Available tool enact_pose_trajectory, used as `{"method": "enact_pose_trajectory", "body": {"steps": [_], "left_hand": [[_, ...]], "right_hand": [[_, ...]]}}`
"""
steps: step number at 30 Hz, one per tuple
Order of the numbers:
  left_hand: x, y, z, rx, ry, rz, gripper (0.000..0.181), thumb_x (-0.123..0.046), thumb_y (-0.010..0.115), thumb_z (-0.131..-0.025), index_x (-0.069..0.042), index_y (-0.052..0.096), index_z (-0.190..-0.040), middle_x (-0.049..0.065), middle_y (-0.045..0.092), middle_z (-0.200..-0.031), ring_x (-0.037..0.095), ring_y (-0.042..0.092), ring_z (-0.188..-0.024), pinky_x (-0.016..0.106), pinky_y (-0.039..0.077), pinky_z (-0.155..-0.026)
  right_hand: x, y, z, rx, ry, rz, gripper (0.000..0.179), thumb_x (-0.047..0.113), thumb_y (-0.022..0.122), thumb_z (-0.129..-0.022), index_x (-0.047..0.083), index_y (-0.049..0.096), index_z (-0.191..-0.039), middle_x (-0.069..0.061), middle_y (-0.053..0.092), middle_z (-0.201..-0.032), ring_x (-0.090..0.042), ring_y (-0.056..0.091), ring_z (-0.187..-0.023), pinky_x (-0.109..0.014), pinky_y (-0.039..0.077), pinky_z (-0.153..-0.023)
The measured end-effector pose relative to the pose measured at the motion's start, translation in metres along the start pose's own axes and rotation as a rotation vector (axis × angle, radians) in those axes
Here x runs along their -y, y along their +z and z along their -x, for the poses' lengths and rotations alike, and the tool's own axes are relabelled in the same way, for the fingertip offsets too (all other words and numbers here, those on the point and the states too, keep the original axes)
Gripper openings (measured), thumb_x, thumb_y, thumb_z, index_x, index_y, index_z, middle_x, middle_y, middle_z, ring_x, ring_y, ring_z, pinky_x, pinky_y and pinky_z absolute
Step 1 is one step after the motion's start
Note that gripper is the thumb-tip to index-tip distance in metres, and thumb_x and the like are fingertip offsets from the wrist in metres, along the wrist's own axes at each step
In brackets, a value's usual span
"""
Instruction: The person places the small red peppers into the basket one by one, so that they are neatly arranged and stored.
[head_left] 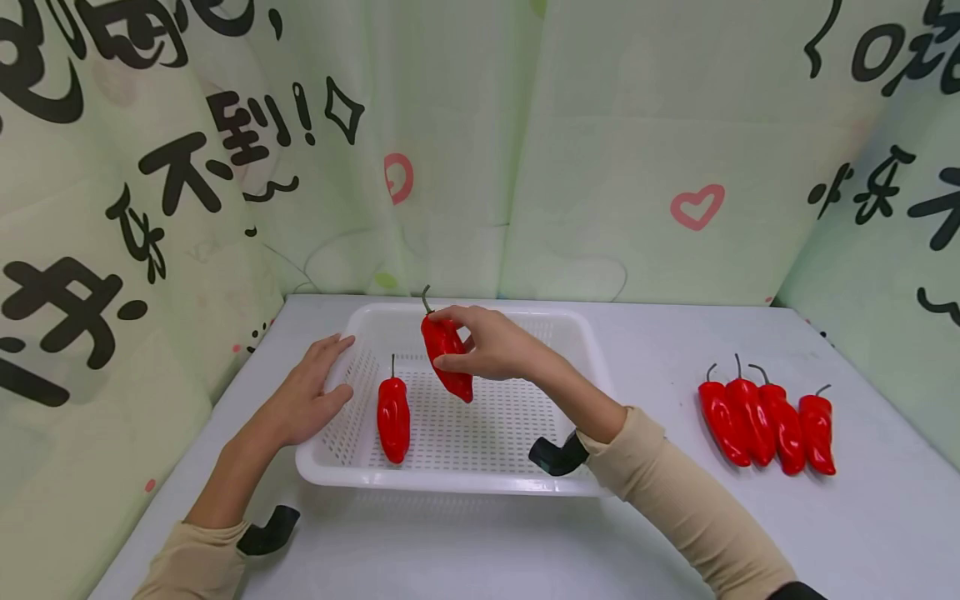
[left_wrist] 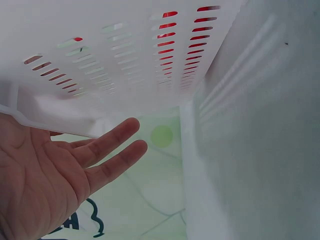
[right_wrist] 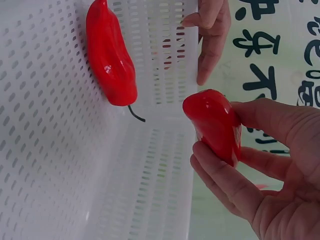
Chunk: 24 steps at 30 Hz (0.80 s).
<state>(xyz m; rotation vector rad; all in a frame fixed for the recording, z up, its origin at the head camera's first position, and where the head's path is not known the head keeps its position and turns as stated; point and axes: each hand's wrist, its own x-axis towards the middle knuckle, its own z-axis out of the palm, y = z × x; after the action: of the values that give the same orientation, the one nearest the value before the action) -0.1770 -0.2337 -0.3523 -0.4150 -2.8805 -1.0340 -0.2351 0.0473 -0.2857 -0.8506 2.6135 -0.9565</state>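
My right hand [head_left: 491,343] pinches a red pepper [head_left: 447,354] between thumb and fingers, above the white perforated basket [head_left: 450,481]. In the right wrist view the held pepper [right_wrist: 214,125] points its blunt end toward the camera. A second red pepper [head_left: 393,419] lies in the left part of the basket, its green stem toward the back. At the basket's left rim rests my left hand [head_left: 311,398], fingers spread. Seen from the left wrist, that hand [left_wrist: 50,175] has straight fingers against the outside of the basket wall [left_wrist: 125,90].
Several red peppers [head_left: 776,425] lie side by side on the white table [head_left: 660,533], right of the basket. A pale green curtain [head_left: 600,167] with black characters and pink hearts encloses the table at the back and sides.
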Motion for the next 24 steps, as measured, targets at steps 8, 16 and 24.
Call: {"method": "enact_pose_trajectory", "body": {"steps": [8,16,24], "left_hand": [[0.001,0.001,0.000,-0.002,-0.001,-0.007,0.071,-0.014,0.058,-0.095,-0.003,0.030,-0.158,0.026,0.024,-0.162,0.053,0.037,-0.141,0.068,0.046,-0.100],[0.001,0.001,-0.001,0.001,-0.002,-0.002,0.069,-0.012,0.056,-0.094,-0.001,0.031,-0.157,0.028,0.025,-0.161,0.053,0.038,-0.140,0.069,0.045,-0.101],[0.001,0.000,-0.001,0.005,0.000,-0.007,0.068,-0.011,0.055,-0.095,-0.001,0.031,-0.157,0.028,0.025,-0.161,0.053,0.037,-0.140,0.070,0.043,-0.102]], "right_hand": [[-0.003,0.012,-0.007,0.079,0.035,-0.013,0.059,0.015,0.076,-0.090,0.012,0.054,-0.145,-0.013,0.060,-0.133,-0.029,0.065,-0.106,-0.030,0.062,-0.076],[-0.007,0.025,-0.014,0.169,0.067,0.030,0.052,0.017,0.076,-0.090,0.013,0.060,-0.139,-0.014,0.062,-0.131,-0.027,0.064,-0.107,-0.029,0.061,-0.077],[-0.012,0.034,-0.021,0.236,0.134,0.064,0.053,0.020,0.077,-0.090,0.014,0.060,-0.139,-0.010,0.064,-0.127,-0.025,0.060,-0.114,-0.031,0.061,-0.079]]}}
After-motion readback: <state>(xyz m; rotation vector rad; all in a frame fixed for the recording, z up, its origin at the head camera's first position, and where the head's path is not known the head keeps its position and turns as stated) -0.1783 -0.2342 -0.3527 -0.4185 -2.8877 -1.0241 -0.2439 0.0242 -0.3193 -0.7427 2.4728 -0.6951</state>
